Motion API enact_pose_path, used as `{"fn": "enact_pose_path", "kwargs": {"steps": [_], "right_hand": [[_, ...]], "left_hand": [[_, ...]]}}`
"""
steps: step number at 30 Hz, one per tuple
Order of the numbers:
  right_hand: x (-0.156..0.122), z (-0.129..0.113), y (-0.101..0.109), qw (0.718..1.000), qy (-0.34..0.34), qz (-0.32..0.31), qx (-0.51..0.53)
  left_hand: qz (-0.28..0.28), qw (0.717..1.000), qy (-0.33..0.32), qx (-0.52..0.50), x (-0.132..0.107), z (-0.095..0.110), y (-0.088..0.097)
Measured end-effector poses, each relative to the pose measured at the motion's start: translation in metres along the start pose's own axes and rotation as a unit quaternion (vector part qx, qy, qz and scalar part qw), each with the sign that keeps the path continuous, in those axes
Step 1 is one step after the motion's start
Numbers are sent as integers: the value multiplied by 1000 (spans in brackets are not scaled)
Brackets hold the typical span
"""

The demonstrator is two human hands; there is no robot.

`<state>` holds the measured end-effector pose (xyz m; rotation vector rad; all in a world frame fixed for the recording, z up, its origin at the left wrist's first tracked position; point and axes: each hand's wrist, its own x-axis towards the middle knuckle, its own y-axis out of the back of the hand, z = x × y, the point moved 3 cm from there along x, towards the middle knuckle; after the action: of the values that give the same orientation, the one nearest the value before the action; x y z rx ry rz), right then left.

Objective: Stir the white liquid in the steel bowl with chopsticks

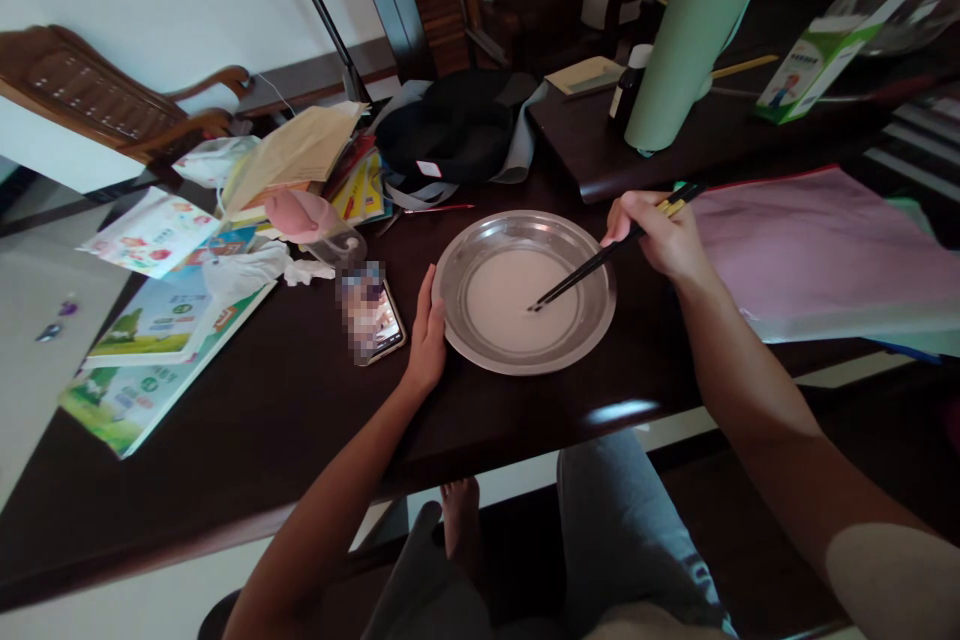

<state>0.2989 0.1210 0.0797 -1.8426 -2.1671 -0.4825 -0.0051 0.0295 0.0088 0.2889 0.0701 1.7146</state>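
A round, shallow metal basin (465, 340) sits on the dark table, with cloudy whitish liquid (504, 305) in it. My left hand (427, 335) holds the basin's left side, its fingers lying along the rim. Black chopsticks (592, 265) with gold bands are gripped in my right hand (656, 230), above the basin's right rim. Their tips slant down to the left and meet the liquid near the middle.
Left of the basin lies a lit phone (371, 312), partly pixelated. Books (161, 320) and papers cover the left side. A black bag (457, 125) is behind. A green bottle (697, 30) stands back right, near a pink folder (825, 250).
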Motion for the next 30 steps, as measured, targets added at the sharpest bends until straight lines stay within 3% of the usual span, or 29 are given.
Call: {"fn": "enact_pose_path", "kwargs": {"steps": [5, 11, 17, 23, 30], "right_hand": [[-4, -4, -11, 996, -15, -80, -35], [0, -1, 1, 999, -1, 23, -23], [-4, -4, -11, 996, -15, -76, -40], [1, 0, 2, 999, 0, 29, -21], [-4, -5, -9, 997, -13, -70, -33]], "left_hand": [[-1, 1000, 6, -8, 0, -1, 0], [1, 1000, 5, 1, 0, 1, 0], [1, 1000, 2, -1, 0, 1, 0], [2, 1000, -1, 16, -1, 5, 0], [0, 1000, 2, 5, -1, 1, 0]]}}
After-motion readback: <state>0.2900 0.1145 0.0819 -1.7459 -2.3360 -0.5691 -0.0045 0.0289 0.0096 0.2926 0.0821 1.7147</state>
